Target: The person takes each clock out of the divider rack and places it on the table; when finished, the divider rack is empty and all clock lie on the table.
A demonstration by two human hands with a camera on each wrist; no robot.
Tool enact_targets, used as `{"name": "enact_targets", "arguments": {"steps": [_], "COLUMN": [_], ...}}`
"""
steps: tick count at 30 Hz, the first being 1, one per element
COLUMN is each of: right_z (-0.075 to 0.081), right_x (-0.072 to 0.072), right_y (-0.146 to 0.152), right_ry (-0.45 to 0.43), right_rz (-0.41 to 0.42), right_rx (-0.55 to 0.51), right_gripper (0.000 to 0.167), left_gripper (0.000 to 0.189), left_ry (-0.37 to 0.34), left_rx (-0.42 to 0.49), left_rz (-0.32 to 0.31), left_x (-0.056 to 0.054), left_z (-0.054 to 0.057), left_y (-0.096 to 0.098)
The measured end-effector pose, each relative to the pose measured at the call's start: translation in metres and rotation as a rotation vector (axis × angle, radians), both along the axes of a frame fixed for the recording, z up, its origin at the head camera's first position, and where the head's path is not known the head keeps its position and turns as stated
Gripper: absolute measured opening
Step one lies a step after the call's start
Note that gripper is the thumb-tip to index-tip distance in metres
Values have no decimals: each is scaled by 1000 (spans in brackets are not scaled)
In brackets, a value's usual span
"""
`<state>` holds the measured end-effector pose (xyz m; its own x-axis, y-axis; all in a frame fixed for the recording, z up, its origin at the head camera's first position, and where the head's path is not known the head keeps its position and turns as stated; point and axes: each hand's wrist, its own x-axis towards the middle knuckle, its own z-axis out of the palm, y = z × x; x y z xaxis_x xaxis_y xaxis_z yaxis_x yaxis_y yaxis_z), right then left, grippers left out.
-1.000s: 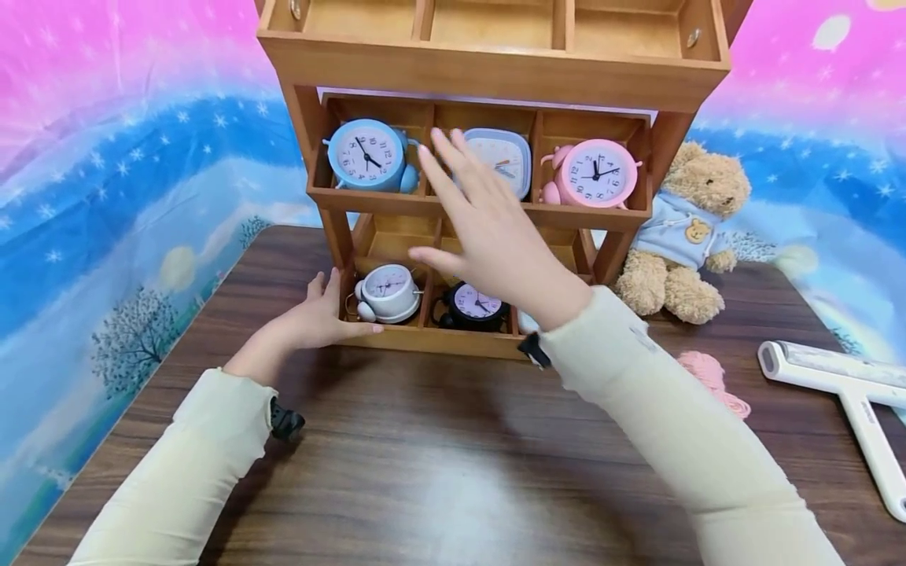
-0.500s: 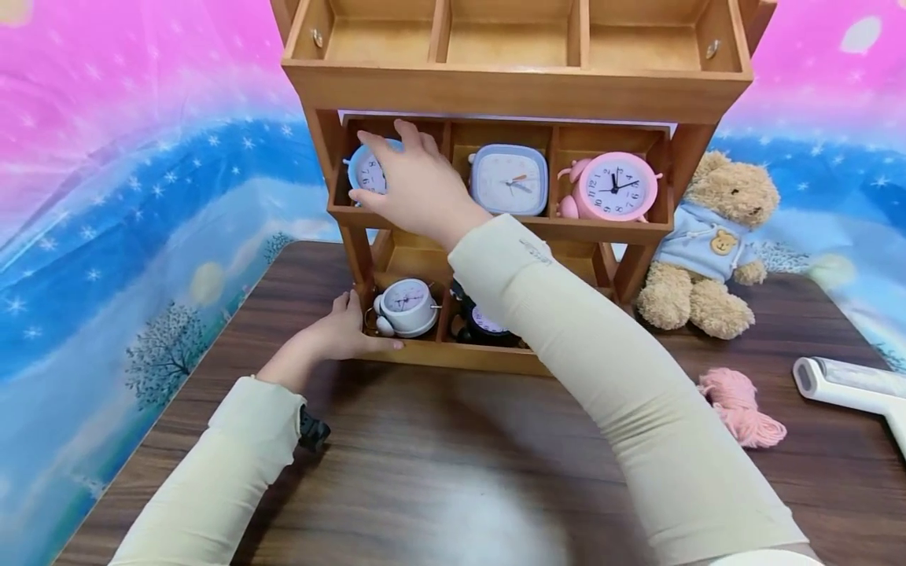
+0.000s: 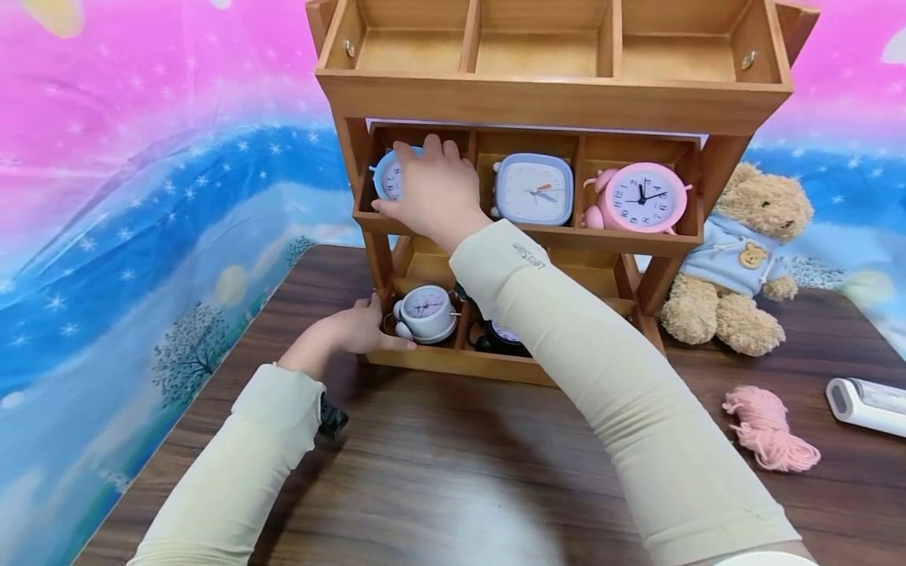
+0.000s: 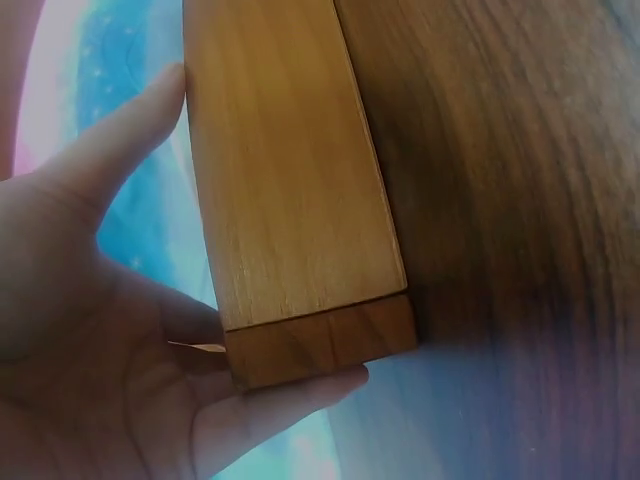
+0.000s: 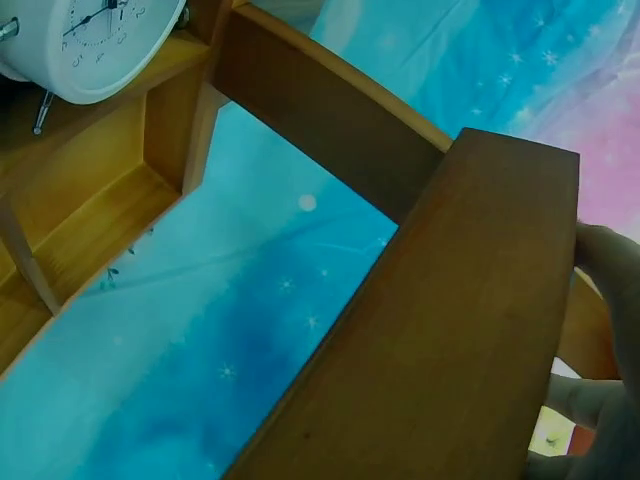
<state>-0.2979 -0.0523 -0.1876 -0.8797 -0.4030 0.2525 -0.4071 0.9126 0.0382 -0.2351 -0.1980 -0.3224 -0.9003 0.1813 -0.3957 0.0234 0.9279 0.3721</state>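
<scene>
A tiered wooden shelf (image 3: 552, 102) stands on the table. My left hand (image 3: 357, 326) grips its lower left corner; in the left wrist view the thumb lies along one side of the wood (image 4: 290, 180) and the fingers pass by its end. My right hand (image 3: 442, 189) holds a blue alarm clock (image 3: 391, 179) in the middle tier's left compartment, covering much of its face. Beside it are a blue square clock (image 3: 534, 189) and a pink alarm clock (image 3: 642, 198). Below sit a white alarm clock (image 3: 428, 314) and a black one (image 3: 504, 336), partly hidden by my right sleeve.
A teddy bear (image 3: 743, 259) in a blue top sits right of the shelf. Pink yarn (image 3: 771, 428) and a white-handled tool (image 3: 867, 405) lie on the table (image 3: 396, 464) at the right. A printed cloth (image 3: 212, 181) hangs behind.
My right hand has moved left from in front of the middle clock to the blue alarm clock, its fingers settling over it. The left hand stays on the shelf corner. The head view has shifted left.
</scene>
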Motion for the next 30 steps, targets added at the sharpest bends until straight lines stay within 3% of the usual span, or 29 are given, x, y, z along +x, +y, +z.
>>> {"name": "enact_targets", "arguments": {"steps": [7,11,17,23,28,30], "right_z": [2,8,16,21,12,1], "right_x": [-3,-2,8,30,63,79], "right_y": [0,4,14,21,33,39], "right_ry": [1,-35,-97,-88,-68,-59], "right_rz": [16,18,90,138,238,307], "right_rx": [-45,-147,-317,-346,-291,-264], "right_gripper": [84,82,74,75,76,78], "left_gripper": [117,117,118,118,123,118], "left_ry": [-30,-30,-34,-44,-70,-38], "left_rx": [-43,-69,-79,-65,-21,78], "left_rz": [19,15,25,12,8,-67], "left_x": [-4,-4,-5,-7,-10,-14], "left_z": [4,5,3,4,0,-6], "left_y": [3,6,7,4,2,-3]}}
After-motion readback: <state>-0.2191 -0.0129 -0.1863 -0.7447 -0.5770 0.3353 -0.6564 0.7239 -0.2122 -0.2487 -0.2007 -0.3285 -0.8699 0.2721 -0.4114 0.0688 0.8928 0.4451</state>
